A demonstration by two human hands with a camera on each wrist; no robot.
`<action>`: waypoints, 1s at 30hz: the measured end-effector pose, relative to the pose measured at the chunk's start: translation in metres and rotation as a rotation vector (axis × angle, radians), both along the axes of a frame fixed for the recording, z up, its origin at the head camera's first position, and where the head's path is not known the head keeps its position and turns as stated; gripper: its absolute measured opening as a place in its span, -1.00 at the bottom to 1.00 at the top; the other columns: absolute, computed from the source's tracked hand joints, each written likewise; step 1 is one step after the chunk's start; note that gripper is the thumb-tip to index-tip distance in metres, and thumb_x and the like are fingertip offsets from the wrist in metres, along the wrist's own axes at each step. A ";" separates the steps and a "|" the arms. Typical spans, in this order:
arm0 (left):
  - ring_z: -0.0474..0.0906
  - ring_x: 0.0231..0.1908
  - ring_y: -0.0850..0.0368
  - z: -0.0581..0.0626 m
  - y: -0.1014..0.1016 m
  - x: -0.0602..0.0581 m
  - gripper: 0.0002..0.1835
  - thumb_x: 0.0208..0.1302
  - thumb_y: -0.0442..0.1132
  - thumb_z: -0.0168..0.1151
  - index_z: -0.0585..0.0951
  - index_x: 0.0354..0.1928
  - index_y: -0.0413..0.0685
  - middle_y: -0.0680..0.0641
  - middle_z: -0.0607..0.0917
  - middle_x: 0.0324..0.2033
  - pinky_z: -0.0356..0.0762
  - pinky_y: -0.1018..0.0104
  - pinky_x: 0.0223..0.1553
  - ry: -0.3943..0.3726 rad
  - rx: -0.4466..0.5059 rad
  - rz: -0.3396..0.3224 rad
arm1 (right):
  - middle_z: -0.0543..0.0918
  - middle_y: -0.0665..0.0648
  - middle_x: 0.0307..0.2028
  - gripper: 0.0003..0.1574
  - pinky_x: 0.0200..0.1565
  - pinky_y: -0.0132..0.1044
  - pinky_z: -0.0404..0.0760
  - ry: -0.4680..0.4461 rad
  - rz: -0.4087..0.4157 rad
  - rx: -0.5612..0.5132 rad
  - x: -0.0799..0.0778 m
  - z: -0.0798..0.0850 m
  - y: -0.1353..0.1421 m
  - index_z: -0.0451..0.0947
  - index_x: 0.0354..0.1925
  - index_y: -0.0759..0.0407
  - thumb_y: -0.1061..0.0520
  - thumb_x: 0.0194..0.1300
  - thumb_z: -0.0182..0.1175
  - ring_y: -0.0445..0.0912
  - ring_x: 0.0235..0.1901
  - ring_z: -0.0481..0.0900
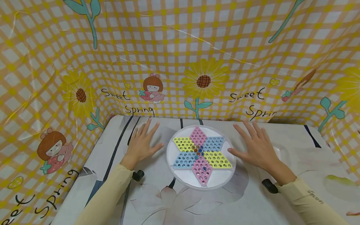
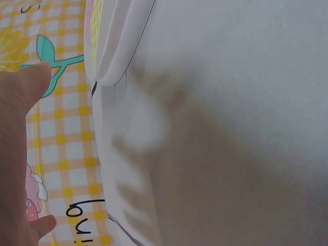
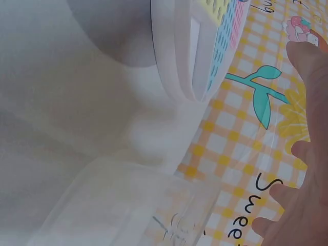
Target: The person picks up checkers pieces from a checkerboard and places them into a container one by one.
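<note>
A round white Chinese checkers board (image 1: 180, 175) lies on the table, its star of pink, yellow and blue points pierced with holes. Several glass marbles (image 1: 198, 150) cluster at the star's middle, and a dark blue marble (image 1: 204, 169) sits in the near pink point. To the board's left, my left hand (image 1: 142, 142) is spread with fingers straight, holding nothing. On the other side my right hand (image 1: 256, 147) is likewise spread, its thumb near the rim but apart from it. In the wrist views the left hand (image 2: 15, 118) and right hand (image 3: 302, 169) show only partly.
A clear plastic container (image 3: 118, 205) stands by my right hand, partly hidden by it in the head view. A yellow checked cloth (image 1: 174, 47) with sunflowers rises behind and beside the table. Patterned white covering (image 1: 168, 206) lies over the tabletop.
</note>
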State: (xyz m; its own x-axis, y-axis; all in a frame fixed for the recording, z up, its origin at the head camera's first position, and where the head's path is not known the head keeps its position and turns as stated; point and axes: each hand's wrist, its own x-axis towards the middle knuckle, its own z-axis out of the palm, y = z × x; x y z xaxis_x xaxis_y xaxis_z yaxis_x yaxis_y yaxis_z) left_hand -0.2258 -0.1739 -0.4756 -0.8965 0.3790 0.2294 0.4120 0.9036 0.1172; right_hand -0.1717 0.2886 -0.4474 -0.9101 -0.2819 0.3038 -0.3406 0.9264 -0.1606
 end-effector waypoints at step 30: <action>0.54 0.01 0.06 -0.015 0.023 0.027 0.17 0.06 0.29 0.53 0.14 0.61 0.07 -0.06 0.29 0.51 0.54 0.07 0.05 -0.415 0.413 -0.142 | 0.41 0.30 0.36 -0.01 0.16 0.43 0.39 -0.279 0.224 -0.270 0.007 -0.002 -0.040 0.36 0.46 -0.01 -0.11 0.17 0.54 0.29 0.31 0.35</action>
